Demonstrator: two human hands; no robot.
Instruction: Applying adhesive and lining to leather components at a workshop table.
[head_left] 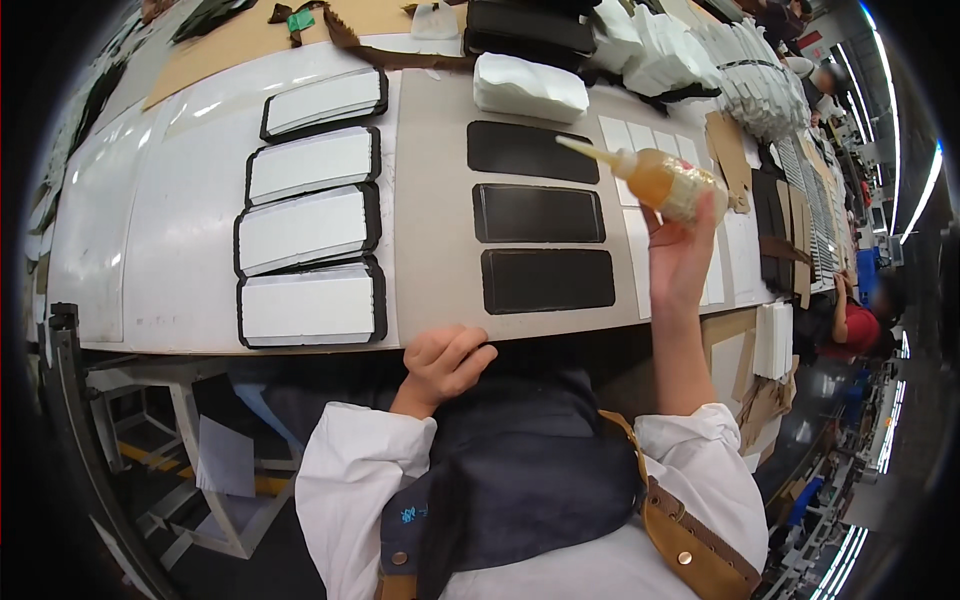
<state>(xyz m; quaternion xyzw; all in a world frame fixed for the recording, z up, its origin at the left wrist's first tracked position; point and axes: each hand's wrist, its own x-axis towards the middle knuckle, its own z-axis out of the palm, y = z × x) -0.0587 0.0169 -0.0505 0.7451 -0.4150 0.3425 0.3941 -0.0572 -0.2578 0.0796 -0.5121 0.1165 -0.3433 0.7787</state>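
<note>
My right hand (pixel 683 255) is raised over the right side of the table, wrapped round a squeeze bottle (pixel 655 178) of amber liquid. The bottle is tilted almost flat, its long pale nozzle pointing left. Below and left of the nozzle, three black rectangular panels (pixel 539 214) with rounded corners lie in a column on a beige board (pixel 435 200). My left hand (pixel 447 365) rests at the board's front edge, fingers curled into a loose fist with nothing seen in it. To its left, several stacks of black-edged pieces topped with white rectangles (pixel 308 305) form another column.
A pile of white pieces (pixel 530 87) sits behind the panels, in front of a black stack (pixel 528 30). Bundled white pieces (pixel 650 50) stand at the back right. White cards (pixel 640 235) lie beneath my right hand. Another person in red (pixel 858 325) is farther right.
</note>
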